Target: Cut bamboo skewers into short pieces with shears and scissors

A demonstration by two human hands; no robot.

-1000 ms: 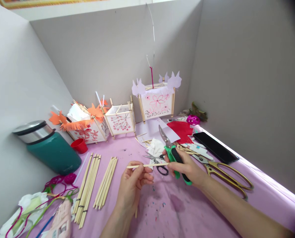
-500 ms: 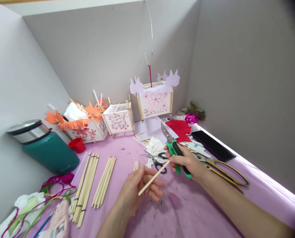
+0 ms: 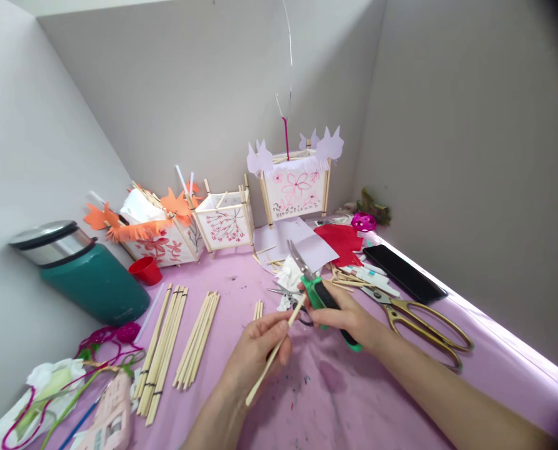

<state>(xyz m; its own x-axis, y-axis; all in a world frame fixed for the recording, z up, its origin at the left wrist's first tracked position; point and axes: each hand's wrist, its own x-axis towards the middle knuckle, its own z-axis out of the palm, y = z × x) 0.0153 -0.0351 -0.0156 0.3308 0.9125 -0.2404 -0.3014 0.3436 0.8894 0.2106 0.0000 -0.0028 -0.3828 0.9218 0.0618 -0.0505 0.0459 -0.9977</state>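
My left hand [image 3: 255,347] is closed around a thin wooden stick [image 3: 260,380], pinching it between thumb and fingers. The stick slants up and right, its far end close to my right fingers; I cannot tell whether they touch it. In my right hand [image 3: 353,315] are pruning shears [image 3: 315,290] with green and black handles, their curved metal blades pointing up and left. Just beyond my left hand lie a few short sticks [image 3: 259,310]. Behind the shears are small scissors [image 3: 285,292] with black handles, partly hidden by my right hand, and crumpled white tissue [image 3: 292,273].
Bundled sticks [image 3: 166,350] and another group of sticks [image 3: 198,340] lie left, near a teal bottle [image 3: 95,281], red cup [image 3: 146,271] and pink glue gun [image 3: 112,412]. Decorated paper lanterns [image 3: 225,226] stand behind. Gold-handled scissors [image 3: 428,325] and a phone [image 3: 405,275] lie right.
My left fingers have closed on the stick, which has shifted down and left. My right hand with the shears has moved slightly left.
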